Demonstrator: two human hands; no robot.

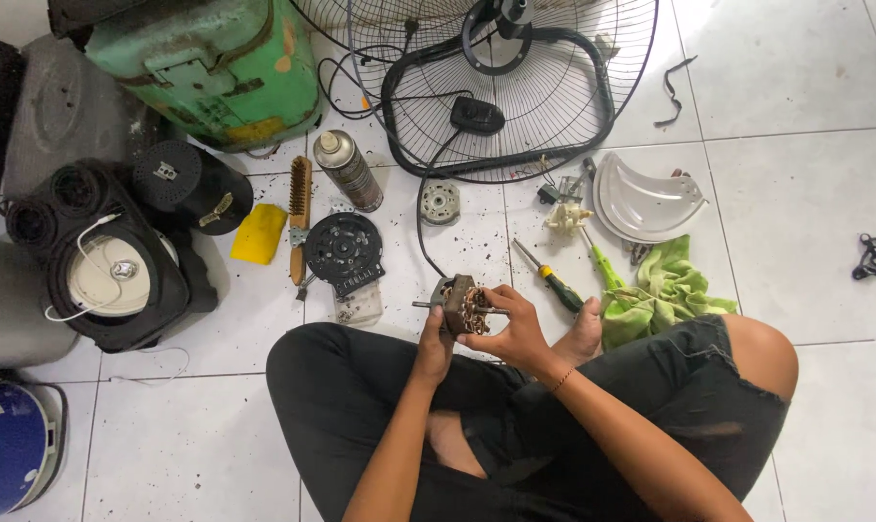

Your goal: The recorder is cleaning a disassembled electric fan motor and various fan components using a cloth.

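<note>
Seated figure on a tiled floor [824, 77], viewed from above. The left hand [435, 340] and right hand [515, 329] together hold a small fan motor [465, 307] just above the knees; each grip is closed around it, the right fingers on its copper windings, a shaft projecting left. The fan appears largely dismantled: the wire guard [501, 87] lies far centre, a black round cover [342, 249] left of the motor, white curved blades [646, 201] far right, a small metal part [440, 202] between them. Reassembly seems not yet begun. A screwdriver [552, 278] and green cloth [665, 290] lie right of the hands. A cylindrical spray can [349, 170] with a dark printed label lies far left, beside a wire brush [300, 208] and a yellow pad [259, 234].
</note>
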